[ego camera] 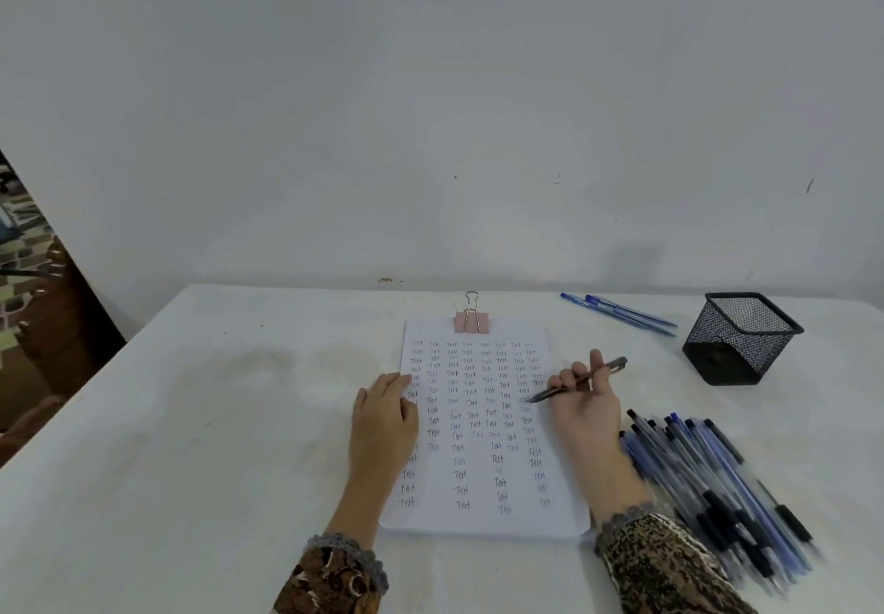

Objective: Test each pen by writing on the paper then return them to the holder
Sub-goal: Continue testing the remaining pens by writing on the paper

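Right hand (581,405) grips a pen (611,366), tip seemingly touching paper (478,522); left hand (385,415) lies flat on it.

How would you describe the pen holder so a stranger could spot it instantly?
Look to the far right of the white table, beyond the big pile of pens. The pen holder stands there, right of a few loose blue pens. It is the only black wire-mesh container, with a square rim.

one paper (478,522), one clip (472,321), one holder (739,340), pens (717,484) too blurred to count.
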A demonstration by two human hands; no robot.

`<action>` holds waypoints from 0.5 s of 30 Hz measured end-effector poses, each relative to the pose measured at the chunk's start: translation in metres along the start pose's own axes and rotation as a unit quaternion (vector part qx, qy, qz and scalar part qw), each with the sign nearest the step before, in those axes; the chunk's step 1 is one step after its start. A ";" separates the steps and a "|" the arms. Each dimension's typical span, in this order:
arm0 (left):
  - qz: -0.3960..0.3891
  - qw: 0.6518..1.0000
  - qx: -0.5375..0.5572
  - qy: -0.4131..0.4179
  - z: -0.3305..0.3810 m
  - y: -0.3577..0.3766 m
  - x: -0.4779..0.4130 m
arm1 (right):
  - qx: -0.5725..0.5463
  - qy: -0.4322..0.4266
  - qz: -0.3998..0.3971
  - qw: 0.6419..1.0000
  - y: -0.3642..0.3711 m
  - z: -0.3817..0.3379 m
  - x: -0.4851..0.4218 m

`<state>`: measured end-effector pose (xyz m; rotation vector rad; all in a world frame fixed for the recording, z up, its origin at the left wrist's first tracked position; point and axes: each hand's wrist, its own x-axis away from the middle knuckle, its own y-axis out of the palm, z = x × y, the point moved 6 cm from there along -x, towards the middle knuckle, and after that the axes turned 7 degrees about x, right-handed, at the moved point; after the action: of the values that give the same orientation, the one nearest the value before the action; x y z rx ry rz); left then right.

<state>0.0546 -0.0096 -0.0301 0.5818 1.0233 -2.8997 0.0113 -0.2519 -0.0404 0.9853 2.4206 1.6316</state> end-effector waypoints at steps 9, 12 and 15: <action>0.009 1.000 -0.009 0.008 0.000 0.001 -0.001 | -0.004 -0.005 -0.018 1.000 -0.003 0.002 -0.001; 0.010 1.000 -0.012 0.004 0.000 0.001 -0.001 | -0.008 -0.009 -0.020 1.000 -0.003 0.002 0.000; 0.015 1.000 -0.015 0.008 0.002 -0.001 0.000 | -0.012 -0.006 -0.022 1.000 -0.003 0.002 0.000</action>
<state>0.0542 -0.0104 -0.0283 0.6154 1.0481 -2.8544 0.0105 -0.2513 -0.0441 0.9275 2.3911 1.6323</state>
